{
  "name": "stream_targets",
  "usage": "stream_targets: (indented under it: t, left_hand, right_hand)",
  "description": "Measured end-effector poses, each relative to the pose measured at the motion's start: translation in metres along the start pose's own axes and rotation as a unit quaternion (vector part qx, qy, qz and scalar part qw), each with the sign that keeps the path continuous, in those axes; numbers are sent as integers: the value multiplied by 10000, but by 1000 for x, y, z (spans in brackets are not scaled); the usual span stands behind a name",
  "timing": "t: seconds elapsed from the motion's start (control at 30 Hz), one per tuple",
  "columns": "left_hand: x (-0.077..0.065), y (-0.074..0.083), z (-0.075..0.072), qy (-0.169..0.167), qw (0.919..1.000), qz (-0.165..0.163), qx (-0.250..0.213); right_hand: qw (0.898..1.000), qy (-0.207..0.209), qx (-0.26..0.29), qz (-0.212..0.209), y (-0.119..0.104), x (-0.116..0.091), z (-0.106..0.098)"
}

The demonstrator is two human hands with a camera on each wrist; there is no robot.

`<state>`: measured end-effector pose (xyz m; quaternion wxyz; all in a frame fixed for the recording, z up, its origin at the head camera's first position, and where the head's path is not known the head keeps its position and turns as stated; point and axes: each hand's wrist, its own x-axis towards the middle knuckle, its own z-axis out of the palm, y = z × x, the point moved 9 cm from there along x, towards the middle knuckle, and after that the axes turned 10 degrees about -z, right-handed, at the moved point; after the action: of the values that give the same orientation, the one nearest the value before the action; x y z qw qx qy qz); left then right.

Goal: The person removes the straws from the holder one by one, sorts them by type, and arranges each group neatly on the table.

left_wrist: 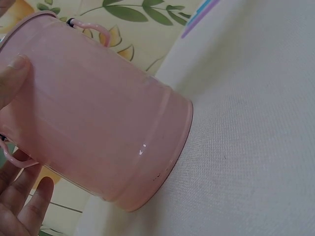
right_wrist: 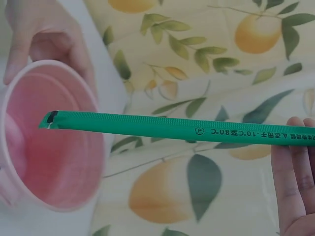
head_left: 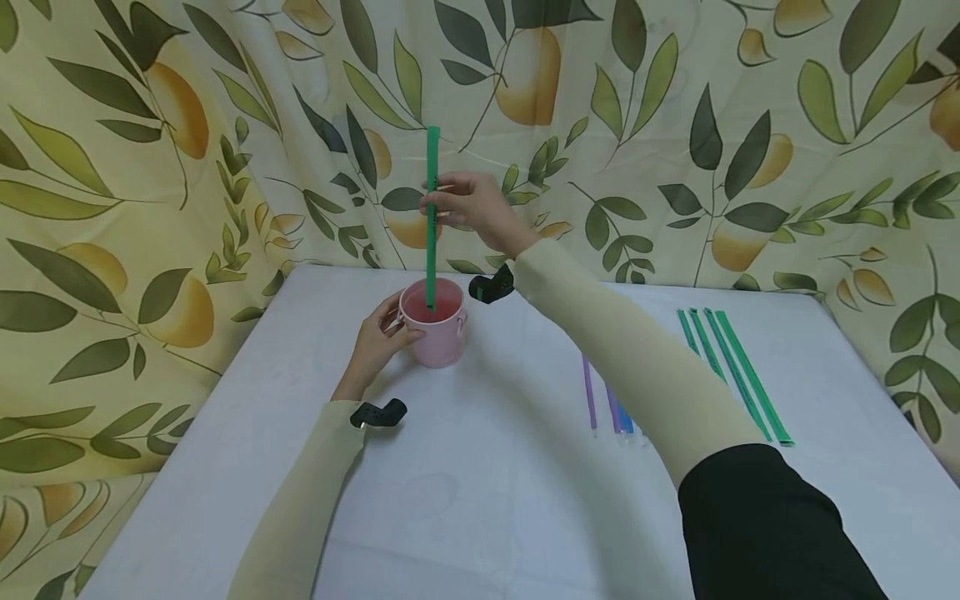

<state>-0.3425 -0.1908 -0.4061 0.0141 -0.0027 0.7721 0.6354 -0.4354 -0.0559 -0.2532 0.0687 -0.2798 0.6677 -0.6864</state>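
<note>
My left hand point(head_left: 378, 342) holds a small pink bucket point(head_left: 440, 340) by its side, thumb on the near wall and fingers behind. The bucket stands on the table, and its small side handle point(left_wrist: 91, 27) shows in the left wrist view. My right hand point(head_left: 476, 208) pinches a green paper-wrapped straw point(head_left: 432, 225) around its middle and holds it upright over the bucket. In the right wrist view the straw's lower end is at the bucket's mouth point(right_wrist: 54, 142), with printed text along the wrapper. Whether that end is inside the rim is hard to tell.
Several more green wrapped straws point(head_left: 750, 375) lie side by side on the white table point(head_left: 465, 508) at the right. Purple straws point(head_left: 589, 393) and a blue straw point(head_left: 626, 419) lie partly under my right forearm. A leaf-and-fruit patterned curtain point(head_left: 600, 167) hangs behind the table.
</note>
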Motion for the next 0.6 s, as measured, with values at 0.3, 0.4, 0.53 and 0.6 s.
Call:
stream_targets:
  t: [0.3, 0.4, 0.53, 0.6]
  left_hand:
    - [-1, 2, 1, -10, 10000, -14, -3]
    - [-2, 2, 1, 2, 10000, -9, 12]
    - [-2, 2, 1, 14, 10000, 3, -12]
    - [-2, 1, 1, 15, 10000, 25, -45]
  right_hand:
    - [9996, -108, 49, -263, -24, -15, -9]
    - [9995, -197, 45, -249, -24, -26, -11]
    - [9997, -224, -71, -87, -16, -42, -14]
    - [9997, -191, -149, -12, -10, -51, -16]
